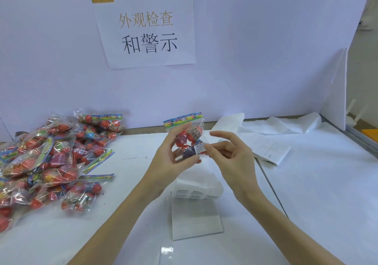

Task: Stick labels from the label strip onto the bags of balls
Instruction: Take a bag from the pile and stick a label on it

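The bag of balls (189, 135) in play is held up off the surface (306, 182), just above the middle of the view, its clear film showing red balls and a printed header card across the top. A small white warning label (200, 148) sits at the bag's lower right corner, at about 4 o'clock on the bag. The left hand (169, 160) grips the bag from its 8 o'clock side, fingers curled round its lower part. The right hand (229, 154) comes in from 3 o'clock; its thumb and forefinger pinch the label's edge while the other fingers spread loosely open.

The main risk is a bad lay. The film is crinkled and stretched over round balls, so a label pressed there is likely to crease or lift at a corner. Whether the label is fully stuck yet cannot be told. If the left hand's grip slackens, the bag may twist and the label land crooked or fold onto itself.

Directly below, at 6 o'clock from the hands, lies the label strip (194, 193), folded white backing with more warning labels showing. A dropped bag could land on it and snag an exposed label. At 9 o'clock a heap of bags of balls (51, 162) spreads over the surface; setting this one down there risks mixing labelled with unlabelled. Spent white backing paper (272, 148) lies at 3 o'clock, and a printed sign (147, 29) hangs on the back wall at 12 o'clock.
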A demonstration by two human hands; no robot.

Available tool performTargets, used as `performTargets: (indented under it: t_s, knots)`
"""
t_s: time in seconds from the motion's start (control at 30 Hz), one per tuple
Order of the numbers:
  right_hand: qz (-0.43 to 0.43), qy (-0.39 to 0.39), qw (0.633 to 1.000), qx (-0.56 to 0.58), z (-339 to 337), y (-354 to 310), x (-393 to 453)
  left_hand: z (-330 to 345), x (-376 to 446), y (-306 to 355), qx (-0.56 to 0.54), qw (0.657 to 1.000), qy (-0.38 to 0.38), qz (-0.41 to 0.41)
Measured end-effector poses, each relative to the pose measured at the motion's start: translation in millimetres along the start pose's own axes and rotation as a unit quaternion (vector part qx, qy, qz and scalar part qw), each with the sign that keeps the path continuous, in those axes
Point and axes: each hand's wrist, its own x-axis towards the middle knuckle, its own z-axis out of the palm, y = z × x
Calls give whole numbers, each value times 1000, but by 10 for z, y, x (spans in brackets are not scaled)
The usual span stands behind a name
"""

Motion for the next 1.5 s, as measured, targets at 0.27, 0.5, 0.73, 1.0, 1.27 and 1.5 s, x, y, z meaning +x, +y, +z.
performTargets:
  t_s: [0.27,0.5,0.73,1.0,1.27,1.5]
  knots:
    - [-11,9,1000,-8,33,1,-25,28,-4,5,-8,999,34,0]
    - [-14,2,1000,-24,48,24,-41,18,3,-24,6,998,65,13]
    - [-13,-5,999,-39,53,42,-44,33,-1,-35,26,995,94,18]
    - [-33,10,997,-74,19,30,-22,33,14,-48,63,986,146,50]
    - [19,24,997,-72,-92,21,98,-94,47,-5,49,988,143,29]
    - [60,-69,990,-107,39,82,19,44,-6,14,53,997,54,25]
